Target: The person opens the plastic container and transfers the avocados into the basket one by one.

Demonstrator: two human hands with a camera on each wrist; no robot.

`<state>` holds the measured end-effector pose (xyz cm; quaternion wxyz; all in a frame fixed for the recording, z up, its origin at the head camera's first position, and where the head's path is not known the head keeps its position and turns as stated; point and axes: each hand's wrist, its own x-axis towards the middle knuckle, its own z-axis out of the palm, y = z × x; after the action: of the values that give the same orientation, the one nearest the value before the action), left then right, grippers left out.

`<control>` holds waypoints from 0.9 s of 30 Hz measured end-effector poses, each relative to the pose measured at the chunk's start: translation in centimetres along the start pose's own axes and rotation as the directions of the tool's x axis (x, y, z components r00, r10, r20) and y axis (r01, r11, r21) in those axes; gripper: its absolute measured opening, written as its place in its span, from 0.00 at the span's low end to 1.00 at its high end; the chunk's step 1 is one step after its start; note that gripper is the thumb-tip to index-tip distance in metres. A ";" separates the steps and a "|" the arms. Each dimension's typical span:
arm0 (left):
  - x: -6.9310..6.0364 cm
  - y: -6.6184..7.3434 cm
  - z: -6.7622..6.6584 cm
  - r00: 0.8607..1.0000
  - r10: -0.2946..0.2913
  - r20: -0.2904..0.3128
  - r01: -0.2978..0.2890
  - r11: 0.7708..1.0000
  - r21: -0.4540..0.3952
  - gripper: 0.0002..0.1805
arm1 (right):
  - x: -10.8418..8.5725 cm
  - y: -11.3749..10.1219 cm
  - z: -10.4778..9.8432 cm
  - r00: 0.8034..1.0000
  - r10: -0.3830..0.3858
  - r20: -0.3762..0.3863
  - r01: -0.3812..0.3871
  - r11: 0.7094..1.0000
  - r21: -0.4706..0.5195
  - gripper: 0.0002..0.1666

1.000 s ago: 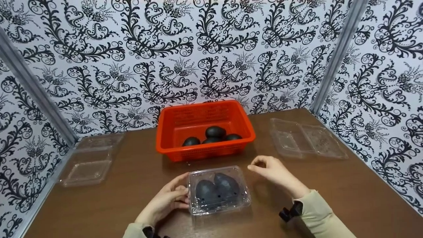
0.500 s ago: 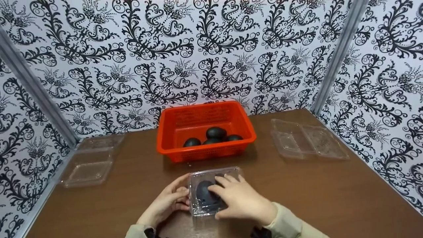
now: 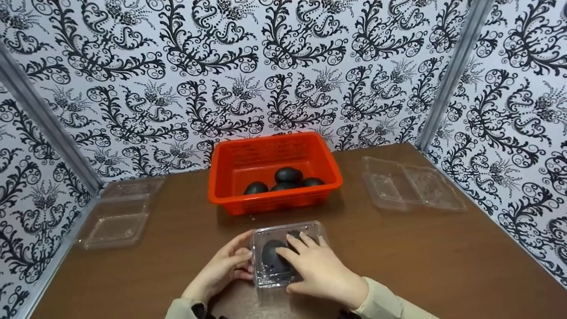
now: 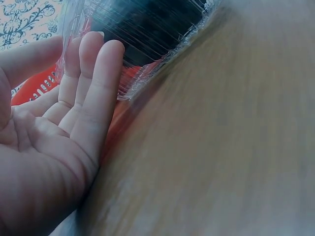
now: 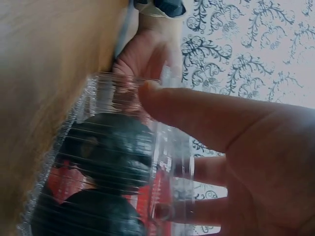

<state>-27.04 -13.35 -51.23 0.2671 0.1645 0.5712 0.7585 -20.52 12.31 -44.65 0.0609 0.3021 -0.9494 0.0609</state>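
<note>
A clear plastic clamshell box [image 3: 270, 280] stands on the brown table with its lid down. Dark avocados [image 3: 273, 257] show through it; the right wrist view has several dark rounded shapes [image 5: 118, 142] behind the ribbed wall. My left hand [image 3: 223, 266] touches the box's left side, its fairly straight fingers [image 4: 106, 73] against the plastic in the left wrist view. Spread over the right part of the lid, my right hand [image 3: 325, 272] presses with extended fingers. Its thumb [image 5: 192, 110] lies straight along the near side. This hand hides some of the avocados from above.
Behind the box is an orange basket [image 3: 274, 205] with several avocados [image 3: 288, 175] at its near side. Opened clamshell boxes lie on the table at left [image 3: 115, 226] and right [image 3: 392, 190]. Patterned panels [image 3: 283, 66] enclose the back and sides.
My right hand has moved left from beside the box onto its lid, and its fingers have spread out. The left hand has stayed at the box's left side.
</note>
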 end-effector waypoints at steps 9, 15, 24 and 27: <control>-0.1 -0.1 0.2 1.000 -0.004 -0.011 0.004 1.000 0.001 0.38 | 0.0 -0.3 0.2 1.000 0.001 -0.001 -0.001 1.000 -0.009 0.41; 0.0 0.1 0.1 0.997 -0.019 -0.076 0.018 1.000 -0.011 0.31 | 0.0 -0.3 0.0 1.000 -0.017 -0.004 0.017 1.000 -0.011 0.41; 0.0 0.0 0.0 0.998 -0.013 -0.065 0.013 1.000 -0.003 0.28 | 0.1 0.6 -0.5 0.999 -0.053 -0.010 0.053 0.998 0.021 0.40; -0.1 0.0 0.0 0.998 -0.013 -0.064 0.013 1.000 -0.006 0.28 | 0.1 0.8 -0.5 0.998 -0.062 -0.015 0.062 0.998 0.022 0.39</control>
<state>-26.97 -13.35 -51.20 0.2540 0.1354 0.5783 0.7634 -21.05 12.92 -44.17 0.0661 0.3316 -0.9384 0.0717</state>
